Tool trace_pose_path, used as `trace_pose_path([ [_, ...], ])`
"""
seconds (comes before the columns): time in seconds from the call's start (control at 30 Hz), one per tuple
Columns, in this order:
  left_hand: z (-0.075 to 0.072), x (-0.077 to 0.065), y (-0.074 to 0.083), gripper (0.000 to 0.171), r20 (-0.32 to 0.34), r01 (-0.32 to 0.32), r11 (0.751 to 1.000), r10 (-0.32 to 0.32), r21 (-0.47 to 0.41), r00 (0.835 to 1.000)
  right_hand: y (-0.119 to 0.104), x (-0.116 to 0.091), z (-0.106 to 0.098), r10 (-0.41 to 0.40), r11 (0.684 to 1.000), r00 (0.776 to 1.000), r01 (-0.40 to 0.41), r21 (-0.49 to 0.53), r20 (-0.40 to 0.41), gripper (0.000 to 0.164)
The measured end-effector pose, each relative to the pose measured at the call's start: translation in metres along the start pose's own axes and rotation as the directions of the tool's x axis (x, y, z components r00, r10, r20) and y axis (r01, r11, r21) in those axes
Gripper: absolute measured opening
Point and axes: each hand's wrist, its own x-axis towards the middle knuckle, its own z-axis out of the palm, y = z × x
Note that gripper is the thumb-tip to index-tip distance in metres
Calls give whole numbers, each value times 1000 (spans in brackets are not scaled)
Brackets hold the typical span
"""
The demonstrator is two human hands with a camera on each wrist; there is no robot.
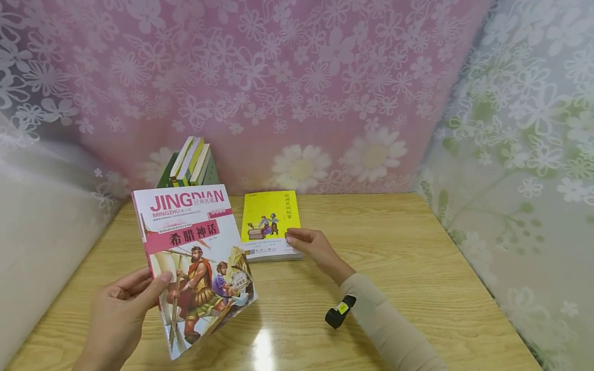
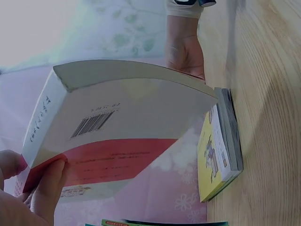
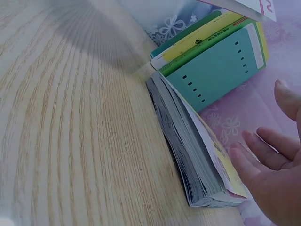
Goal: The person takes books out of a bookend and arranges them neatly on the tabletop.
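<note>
My left hand (image 1: 122, 309) grips a white and pink paperback book (image 1: 199, 268) at its spine edge, thumb on the front cover. The book is tilted above the table, its illustrated cover toward the head camera. In the left wrist view its back cover (image 2: 108, 115) shows a barcode and a red band. A thick yellow book (image 1: 266, 216) lies flat on the table, front cover up. Over its lower right corner is my right hand (image 1: 320, 252), fingers loosely extended and holding nothing. In the right wrist view, the fingers (image 3: 263, 155) are spread beside the yellow book (image 3: 193, 141).
At the back left, several upright books (image 1: 192, 159) stand between the sides of a green bookend (image 3: 221, 66) with small slots. The wooden table (image 1: 394, 257) meets a pink floral curtain (image 1: 278, 77) behind and a pale floral curtain (image 1: 533, 180) on the right.
</note>
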Motion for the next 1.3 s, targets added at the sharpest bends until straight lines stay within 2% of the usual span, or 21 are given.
trace_pose_path([
  [0.17, 9, 3, -3, 32, 74, -36, 999, 36, -1, 997, -1, -2, 0, -29, 995, 996, 21, 97, 81, 56],
  [0.33, 19, 4, -4, 34, 153, -80, 997, 80, -7, 985, -5, -4, 0, -67, 963, 980, 14, 270, 188, 61],
  [0.53, 30, 8, -6, 34, 225, -83, 997, 79, 9, 971, -6, -6, -1, -122, 945, 935, 6, 328, 334, 79],
  [0.7, 37, 13, -14, 37, 284, -84, 996, 93, -44, 954, -3, -8, -1, -108, 933, 897, -57, 355, 429, 88],
  [0.83, 40, 18, -21, 35, 327, -70, 997, 76, -29, 942, -3, -11, 0, -121, 918, 874, -83, 389, 471, 91],
  [1.0, 45, 24, -29, 30, 360, -50, 999, 48, -4, 932, -5, -13, 0, -144, 894, 875, -85, 439, 463, 69],
  [1.13, 48, 29, -35, 23, 373, -37, 999, 36, -5, 927, -4, -14, -2, -136, 899, 884, -81, 431, 448, 59],
  [1.2, 50, 31, -37, 26, 371, -28, 1000, 23, 8, 928, -3, -15, -4, -123, 906, 890, -80, 416, 439, 58],
  [1.3, 52, 34, -39, 39, 360, -4, 999, -10, 37, 933, -2, -16, -6, -100, 917, 904, -78, 390, 415, 59],
])
